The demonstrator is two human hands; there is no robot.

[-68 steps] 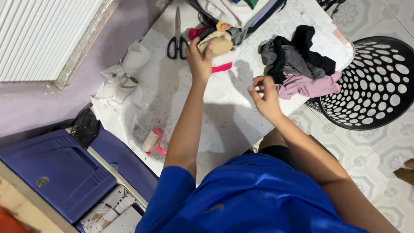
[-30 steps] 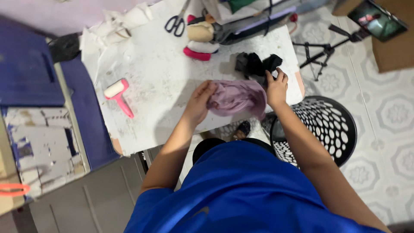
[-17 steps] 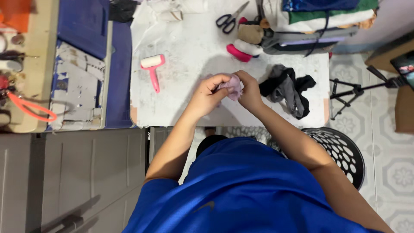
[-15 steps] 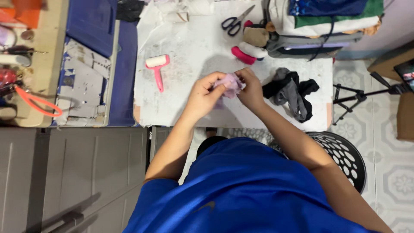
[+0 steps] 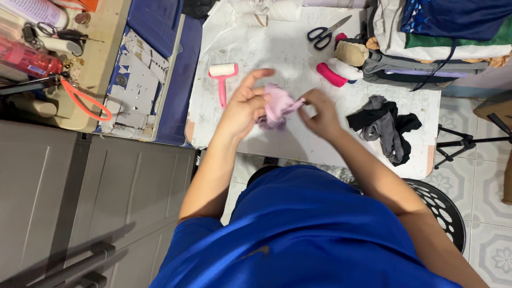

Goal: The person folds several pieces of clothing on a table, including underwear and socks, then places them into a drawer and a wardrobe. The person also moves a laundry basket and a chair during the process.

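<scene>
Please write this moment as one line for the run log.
left hand: holds lilac cloth | right hand: pinches its edge | table: lint roller, scissors

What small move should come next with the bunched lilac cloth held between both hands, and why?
Probably finish tucking the loose end: the left hand cups the bunched lilac cloth above the white table, while the right hand pinches its edge. Three rolled bundles already lie by the black scissors.

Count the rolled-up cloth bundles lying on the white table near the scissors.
3. A tan bundle right of the scissors, a white one below it, and a pink one at its left. More may be hidden under the folded pile.
</scene>
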